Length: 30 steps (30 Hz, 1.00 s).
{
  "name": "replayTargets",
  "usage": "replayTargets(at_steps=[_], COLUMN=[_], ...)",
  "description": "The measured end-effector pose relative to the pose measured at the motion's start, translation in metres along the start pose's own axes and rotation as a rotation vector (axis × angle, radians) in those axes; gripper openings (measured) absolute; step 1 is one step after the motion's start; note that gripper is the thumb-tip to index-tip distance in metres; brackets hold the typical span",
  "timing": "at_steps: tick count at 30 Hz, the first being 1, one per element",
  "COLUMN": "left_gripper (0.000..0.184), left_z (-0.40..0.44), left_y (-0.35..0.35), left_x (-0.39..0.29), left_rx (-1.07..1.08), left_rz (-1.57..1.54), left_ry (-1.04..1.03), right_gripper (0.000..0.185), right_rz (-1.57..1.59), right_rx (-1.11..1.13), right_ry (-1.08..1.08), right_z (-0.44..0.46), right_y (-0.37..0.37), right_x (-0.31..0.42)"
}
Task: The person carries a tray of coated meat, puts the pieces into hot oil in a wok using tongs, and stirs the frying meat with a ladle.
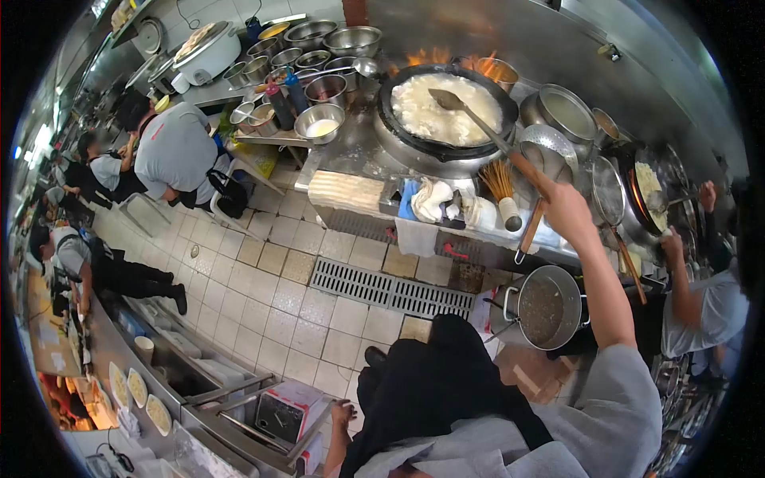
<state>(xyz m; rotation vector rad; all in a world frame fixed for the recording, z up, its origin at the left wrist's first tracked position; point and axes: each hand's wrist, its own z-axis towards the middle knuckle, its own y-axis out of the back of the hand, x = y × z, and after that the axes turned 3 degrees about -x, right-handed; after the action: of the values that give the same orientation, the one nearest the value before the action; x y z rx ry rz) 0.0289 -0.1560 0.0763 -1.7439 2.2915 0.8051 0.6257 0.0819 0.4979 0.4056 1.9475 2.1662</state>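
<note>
My right hand [564, 209] grips the wooden handle of a wok spatula [448, 99]. Its metal head rests at the surface of white, bubbling food [430, 119] in a large black wok [389, 123]. Flames rise behind the wok's far rim. Below my right hand lie a wire-mesh strainer with a wooden handle [532, 227] and a bamboo brush [500, 185]. Down by my side hangs my left hand [343, 412], close to the counter on the left, its fingers loosely bent with nothing visible in them.
Metal bowls [320, 121] and squeeze bottles [279, 105] crowd the back left. A large pot [550, 307] of brownish contents stands low at right. Beside me a co-worker [701, 307] works at another wok. Other people [175, 147] are at left. Folded cloths [434, 199] lie along the stove front.
</note>
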Motion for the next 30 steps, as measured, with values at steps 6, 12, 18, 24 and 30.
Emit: replayTargets(at_steps=[6,12,18,24,30], left_gripper=[0.037,0.036,0.036,0.037,0.037], left_z=[0.036,0.021,-0.019,-0.042,-0.003], left_y=[-0.001,-0.017,-0.021,-0.018,-0.023], left_x=[-0.012,0.005,0.014,-0.007,0.004], left_rx=[-0.061,-0.032,0.009,-0.006,0.031], left_rz=[-0.164,-0.168,0.063,0.133,-0.033], left_ry=[-0.053,0.011,-0.027,-0.06,0.043], right_gripper=[0.062,0.059,0.059,0.058,0.06], right_rz=[0.046,0.022,0.142,0.136,0.151], right_rx=[-0.176,-0.074,-0.094,-0.102,-0.037], right_ry=[-0.041,-0.025,-0.071,-0.026,-0.058], right_z=[0.045,0.037,0.05,-0.006,0.036], right_y=[-0.044,-0.039,-0.047,-0.01,-0.041], right_x=[-0.011,-0.012,-0.017,-0.019,-0.015])
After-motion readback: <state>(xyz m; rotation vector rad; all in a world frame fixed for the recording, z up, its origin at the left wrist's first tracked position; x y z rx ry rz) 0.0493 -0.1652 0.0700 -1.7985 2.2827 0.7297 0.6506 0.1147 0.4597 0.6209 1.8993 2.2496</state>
